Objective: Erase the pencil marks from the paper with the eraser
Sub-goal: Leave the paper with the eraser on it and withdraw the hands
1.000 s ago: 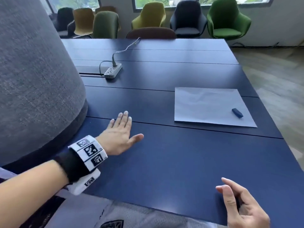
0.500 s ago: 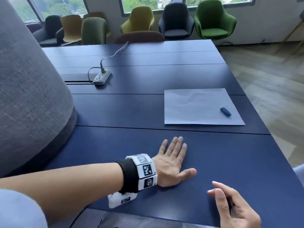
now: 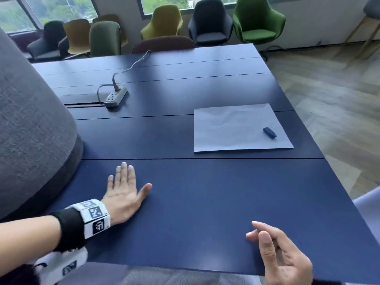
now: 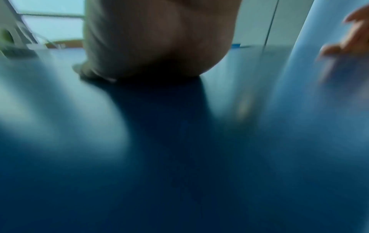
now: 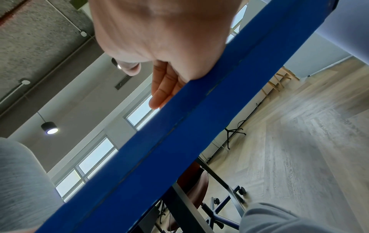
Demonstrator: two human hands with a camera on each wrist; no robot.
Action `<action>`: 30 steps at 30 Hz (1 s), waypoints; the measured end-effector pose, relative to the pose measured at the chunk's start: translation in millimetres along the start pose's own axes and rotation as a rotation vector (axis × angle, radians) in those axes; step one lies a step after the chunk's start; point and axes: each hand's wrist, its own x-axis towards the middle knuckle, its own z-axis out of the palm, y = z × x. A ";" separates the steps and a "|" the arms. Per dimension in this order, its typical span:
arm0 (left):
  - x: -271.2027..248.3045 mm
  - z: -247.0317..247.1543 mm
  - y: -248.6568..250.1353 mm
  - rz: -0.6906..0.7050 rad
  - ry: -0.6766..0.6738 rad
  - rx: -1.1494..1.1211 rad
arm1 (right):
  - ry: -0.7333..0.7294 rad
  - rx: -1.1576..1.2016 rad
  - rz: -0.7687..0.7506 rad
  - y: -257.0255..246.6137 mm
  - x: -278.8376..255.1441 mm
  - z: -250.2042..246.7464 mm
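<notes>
A white sheet of paper (image 3: 236, 128) lies on the dark blue table (image 3: 185, 212), far right of centre. A small dark blue eraser (image 3: 269, 132) rests on the sheet near its right edge. No pencil marks can be made out on the paper. My left hand (image 3: 125, 192) lies flat on the table, palm down, fingers straight, well short and left of the paper. My right hand (image 3: 279, 251) hovers at the near table edge, fingers loosely curled, empty. The left wrist view is blurred; the right wrist view has my right hand (image 5: 159, 78) at the table edge (image 5: 179, 126).
A large grey fabric-covered form (image 3: 30, 130) fills the left side. A grey power strip (image 3: 116, 97) with its cable lies on the table farther back. Upholstered chairs (image 3: 257, 21) line the far side. Wooden floor (image 3: 333, 99) lies to the right of the table.
My left hand slid across the table, first right and toward me, then back left, staying flat. The right hand stayed near the front edge. The head view shifted.
</notes>
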 end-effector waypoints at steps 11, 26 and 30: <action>-34.5 32.4 227.5 0.679 -0.103 0.003 | 0.071 0.021 0.013 1.6 -2.0 0.9; -28.6 -57.4 62.9 0.284 -0.121 -0.346 | -0.703 -1.064 -0.505 2.1 -45.8 141.8; -42.4 -32.4 26.5 0.318 -0.126 -0.307 | -0.694 -1.095 -0.454 6.9 -21.8 123.0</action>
